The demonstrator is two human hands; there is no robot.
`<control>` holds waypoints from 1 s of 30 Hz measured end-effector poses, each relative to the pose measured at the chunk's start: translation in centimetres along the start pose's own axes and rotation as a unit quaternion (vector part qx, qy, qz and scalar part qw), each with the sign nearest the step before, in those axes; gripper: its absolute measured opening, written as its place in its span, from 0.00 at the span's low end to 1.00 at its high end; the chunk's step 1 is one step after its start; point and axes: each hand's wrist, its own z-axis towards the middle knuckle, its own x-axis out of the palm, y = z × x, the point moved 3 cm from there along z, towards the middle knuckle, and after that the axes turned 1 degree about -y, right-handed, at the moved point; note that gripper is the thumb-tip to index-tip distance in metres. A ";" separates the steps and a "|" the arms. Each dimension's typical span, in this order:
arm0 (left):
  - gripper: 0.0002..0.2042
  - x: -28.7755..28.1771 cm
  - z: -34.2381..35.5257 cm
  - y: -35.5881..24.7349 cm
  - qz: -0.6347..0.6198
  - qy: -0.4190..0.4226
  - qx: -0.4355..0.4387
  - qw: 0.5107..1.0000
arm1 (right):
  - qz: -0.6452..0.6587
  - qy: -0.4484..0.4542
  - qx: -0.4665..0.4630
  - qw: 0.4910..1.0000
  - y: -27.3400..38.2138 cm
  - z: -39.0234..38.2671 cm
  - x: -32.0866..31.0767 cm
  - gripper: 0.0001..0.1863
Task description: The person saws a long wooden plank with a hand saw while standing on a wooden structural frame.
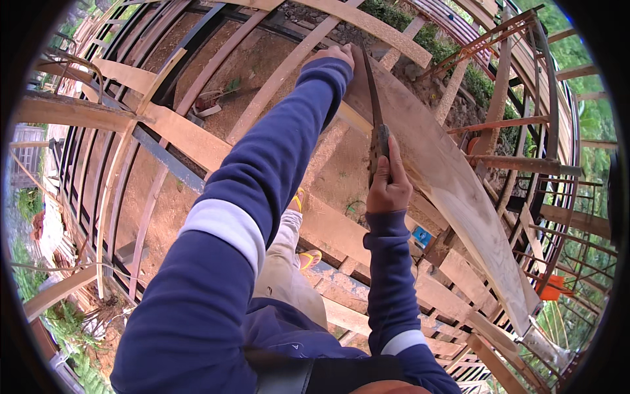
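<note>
My right hand (390,178) is closed around the dark handle of a handsaw (375,98). The saw's blade points away from me, lying over a wide wooden board (446,164) near its far end. With arm stretched out, my left hand (336,56) grips the board's far left edge, left of the blade's tip. The board runs from there down to the lower right. How far the teeth sit in the wood cannot be made out.
Wooden joists (289,79) span open gaps over bare ground. My feet, in yellow sandals (310,259), are among planks. A small blue box (421,235) lies beside the board. An orange bucket (554,287) and a brown metal frame (551,98) stand at right.
</note>
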 end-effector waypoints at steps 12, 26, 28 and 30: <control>0.29 0.4 -0.2 0.3 -0.008 -0.009 -0.002 1.000 | -0.004 -0.010 -0.025 1.000 -0.8 -0.9 -0.2 0.21; 0.28 1.3 1.0 1.1 0.007 -0.009 0.000 1.000 | -0.034 -0.010 -0.040 0.999 1.8 1.7 0.2 0.21; 0.27 1.4 1.7 2.5 -0.023 -0.009 0.019 1.000 | -0.023 -0.006 -0.017 1.000 0.0 -0.8 0.2 0.20; 0.27 0.4 0.8 2.1 -0.010 -0.005 0.025 1.000 | 0.037 -0.015 -0.059 0.997 -1.1 -6.2 -2.0 0.22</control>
